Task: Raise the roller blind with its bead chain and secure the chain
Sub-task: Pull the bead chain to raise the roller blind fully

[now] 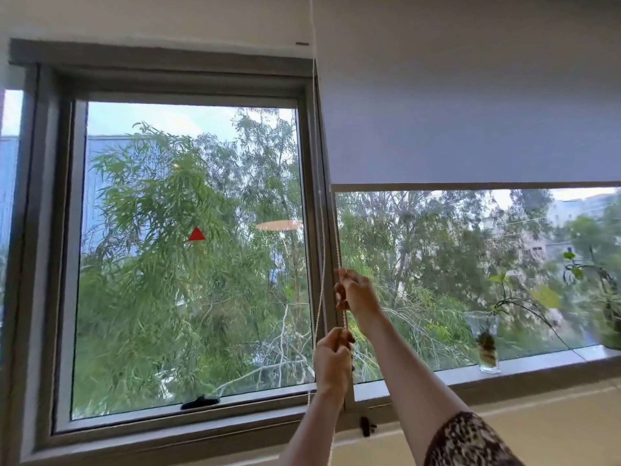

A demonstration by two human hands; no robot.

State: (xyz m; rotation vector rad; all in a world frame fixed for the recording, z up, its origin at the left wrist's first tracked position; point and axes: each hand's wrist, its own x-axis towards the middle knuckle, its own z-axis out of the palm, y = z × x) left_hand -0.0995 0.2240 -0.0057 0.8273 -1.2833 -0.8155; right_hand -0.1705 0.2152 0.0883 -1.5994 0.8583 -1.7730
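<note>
— Chain first: where does it run?

— Bead chain (322, 230) hangs in two strands down the mullion between the panes, just left of the roller blind (470, 112), whose bottom rail sits roughly halfway down the right-hand window.

— And the hands?

— Both are closed around the same strand, the right-hand one, stacked and apart. The right hand (356, 292) is higher, fingers curled on it; the left hand (334, 356) is fisted on it lower down. The other strand hangs free just to their left.

— So how would you pull well from here?

— I'd draw straight down along the mullion, not out into the room, so the beads feed cleanly at the top. Hand over hand, with one fist always gripping, should stop the blind slipping back.

— Anything to mind nearby?

— A glass vase (487, 344) with a cutting stands on the sill (537, 361), well to the right; probably safe. A dark fitting (367, 426) sits below the frame under the hands, perhaps where the chain is secured, though I cannot tell.
</note>
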